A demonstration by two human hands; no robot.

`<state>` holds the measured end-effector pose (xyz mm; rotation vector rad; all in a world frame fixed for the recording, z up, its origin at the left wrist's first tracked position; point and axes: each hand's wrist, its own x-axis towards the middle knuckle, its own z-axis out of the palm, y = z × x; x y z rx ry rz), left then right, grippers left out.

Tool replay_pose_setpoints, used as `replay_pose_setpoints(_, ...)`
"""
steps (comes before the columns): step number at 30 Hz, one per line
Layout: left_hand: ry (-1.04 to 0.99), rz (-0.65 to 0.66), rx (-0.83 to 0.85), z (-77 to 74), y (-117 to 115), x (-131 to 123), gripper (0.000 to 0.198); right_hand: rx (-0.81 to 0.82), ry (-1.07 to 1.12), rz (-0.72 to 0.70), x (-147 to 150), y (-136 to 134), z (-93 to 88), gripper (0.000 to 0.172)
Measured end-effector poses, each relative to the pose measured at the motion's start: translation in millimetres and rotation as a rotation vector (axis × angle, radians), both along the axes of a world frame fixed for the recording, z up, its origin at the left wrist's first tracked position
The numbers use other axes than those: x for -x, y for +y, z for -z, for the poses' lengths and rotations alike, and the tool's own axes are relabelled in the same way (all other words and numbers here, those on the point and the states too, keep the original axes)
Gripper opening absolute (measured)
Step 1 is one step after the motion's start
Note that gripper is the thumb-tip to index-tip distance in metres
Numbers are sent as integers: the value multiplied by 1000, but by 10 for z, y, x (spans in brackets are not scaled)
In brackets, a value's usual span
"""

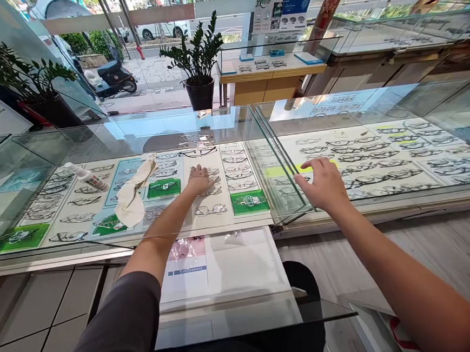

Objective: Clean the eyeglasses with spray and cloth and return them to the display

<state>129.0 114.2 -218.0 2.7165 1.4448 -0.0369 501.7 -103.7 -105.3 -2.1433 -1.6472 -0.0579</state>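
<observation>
Resting flat on spectacle frames [209, 191], left hand [198, 180] (fingers spread); right hand [321, 184] open, touching glass door [284, 183].

Head cam, looks fwd-down, close over display case [134, 131].

Left hand [198, 180] fingertips hidden among eyeglass frames [234, 168]; spray bottle [86, 177] label too small to read.

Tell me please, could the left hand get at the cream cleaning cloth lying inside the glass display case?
Probably yes: the left hand is already inside the case among the spectacle frames, and the cream cleaning cloth lies just beside it, nothing between.
</observation>
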Motion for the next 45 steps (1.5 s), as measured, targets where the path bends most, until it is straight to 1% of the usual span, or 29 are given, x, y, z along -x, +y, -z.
replay_pose_setpoints(2,-19,-5,-5,-31,-19,9,50,-8,-1,-4,0,1,8,44)
replay_pose_setpoints(5,-64,-10,-39,-125,-108,32,44,-31,-3,-10,-3,4,21,43)
replay_pose_setpoints(8,-123,32,-68,-223,-353,47,32,-32,-3,-7,-8,11,33,43)
replay_pose_setpoints(10,-154,104,-53,-260,-632,49,23,-30,-2,-10,-10,20,40,43)
replay_pose_setpoints(12,-175,187,-9,-285,-1004,53,13,-32,-2,-13,-12,30,48,43)
replay_pose_setpoints(13,-192,248,34,-304,-1219,58,9,-30,-1,-12,-12,36,51,44)
replay_pose_setpoints(15,-321,417,208,-391,-1688,75,7,-26,4,-9,-9,46,51,45)
replay_pose_setpoints(17,-477,534,325,-579,-2149,95,10,-23,12,-10,-5,54,46,46)
replay_pose_setpoints(19,-599,645,397,-885,-2515,112,13,-15,17,-14,0,62,38,47)
replay_pose_setpoints(20,-639,675,389,-1075,-2635,119,15,-8,17,-15,2,67,36,47)
replay_pose_setpoints(21,-685,699,365,-1279,-2700,126,16,-2,17,-15,3,72,35,48)
replay_pose_setpoints(22,-720,724,339,-1488,-2708,135,15,2,17,-14,4,78,38,48)
replay_pose_setpoints(23,-753,732,300,-1692,-2656,148,13,2,17,-13,3,84,43,49)
replay_pose_setpoints(24,-786,723,239,-1882,-2550,166,12,-3,16,-14,2,91,49,49)
replay_pose_setpoints(25,-781,699,170,-2050,-2394,190,13,-10,15,-16,2,99,55,48)
replay_pose_setpoints(26,-765,643,90,-2189,-2200,218,13,-17,12,-19,2,106,61,48)
replay_pose_setpoints(27,-742,566,8,-2298,-1978,250,15,-20,9,-20,3,112,64,48)
replay_pose_setpoints(29,-666,445,-109,-2424,-1495,318,19,-14,3,-18,12,122,62,48)
replay_pose_setpoints(31,-558,340,-175,-2450,-1033,374,23,1,0,-13,27,126,49,48)
replay_pose_setpoints(33,-401,216,-225,-2413,-651,406,22,9,4,-11,45,125,29,49)
replay_pose_setpoints(34,-296,154,-236,-2382,-500,413,20,9,7,-11,53,124,20,49)
replay_pose_setpoints(36,-124,72,-223,-2307,-274,412,21,6,13,-12,68,121,7,49)
replay_pose_setpoints(38,-33,41,-208,-2230,-130,397,28,4,15,-16,75,119,4,49)
replay_pose_setpoints(40,7,32,-192,-2158,-35,374,38,-9,13,-22,76,121,11,49)
replay_pose_setpoints(42,36,20,-171,-2100,33,348,45,-34,9,-27,70,125,27,46)
replay_pose_setpoints(45,56,13,-132,-2044,108,306,39,-61,2,-31,57,133,53,43)
